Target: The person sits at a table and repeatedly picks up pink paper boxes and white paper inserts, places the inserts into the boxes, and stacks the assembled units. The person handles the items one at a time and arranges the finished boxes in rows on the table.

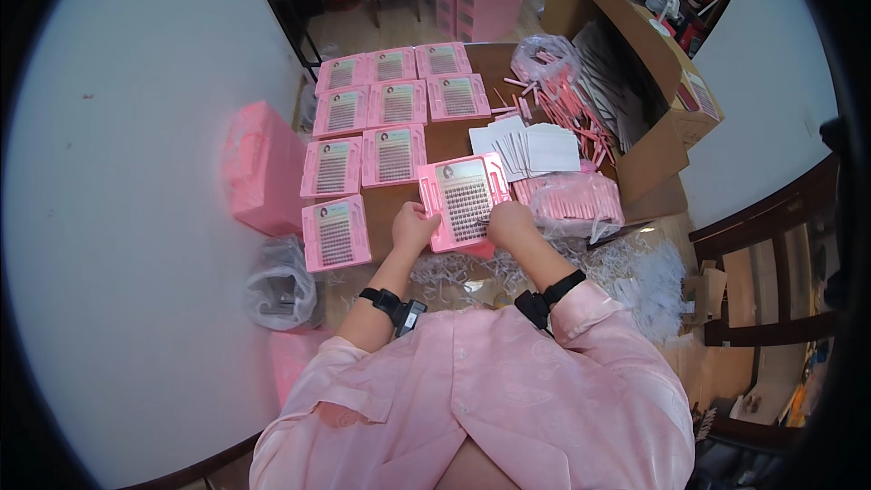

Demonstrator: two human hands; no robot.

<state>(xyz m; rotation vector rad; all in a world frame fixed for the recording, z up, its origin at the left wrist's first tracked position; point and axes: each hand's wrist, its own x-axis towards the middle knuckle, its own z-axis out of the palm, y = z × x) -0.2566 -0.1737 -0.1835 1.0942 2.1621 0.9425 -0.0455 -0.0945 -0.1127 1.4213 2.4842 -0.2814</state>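
My left hand point(415, 225) grips the left edge of a pink eyelash tray point(428, 183), holding it tilted up over the near side of the table. Rows of black lash clusters point(467, 204) sit on the tray's pale card. At the tray's lower right edge, my right hand point(512, 223) is closed. A small dark tip shows by its fingers over the lash rows; what it belongs to is too small to tell. Several more pink lash trays point(333, 232) lie in rows on the brown table point(437, 134), left and ahead of my hands.
Right of the trays lie white cards point(552, 151), loose pink sticks point(585, 120) and a clear bag point(581, 201) of pink pieces. An open cardboard box point(655, 159) borders the table's right side. Pink case point(263, 163), bagged bin point(281, 286) stand left; shredded paper point(635, 272) lies below.
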